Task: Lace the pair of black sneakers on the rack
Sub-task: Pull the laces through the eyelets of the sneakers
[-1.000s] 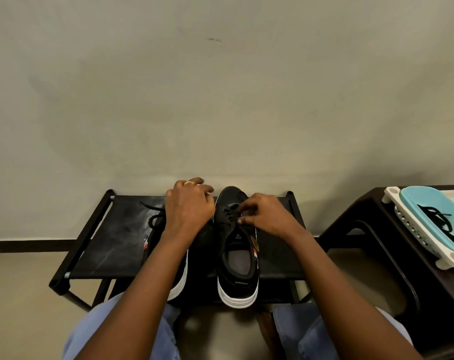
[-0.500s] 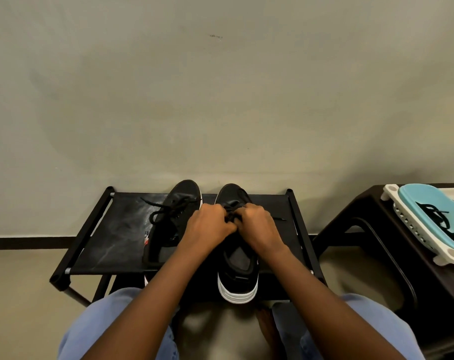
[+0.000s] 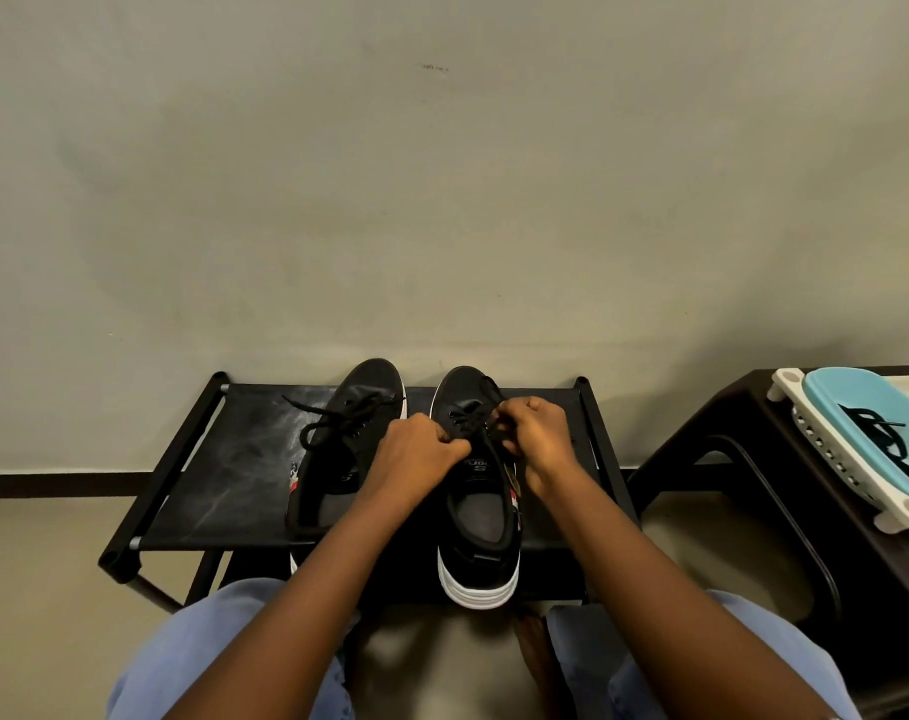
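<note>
Both black sneakers sit side by side on the rack (image 3: pixel 224 475). The left hand (image 3: pixel 416 452) and right hand (image 3: pixel 533 439) each pinch the lace (image 3: pixel 470 414) of the right sneaker (image 3: pixel 481 491), probably to pull it tight. The left sneaker (image 3: pixel 348 433) waits just beside the left fingers, its lace loose.

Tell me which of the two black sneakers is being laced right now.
The sneaker on the right: both the left hand and the right hand pinch its lace. The left sneaker lies untouched, its lace loose across the rack.
</note>
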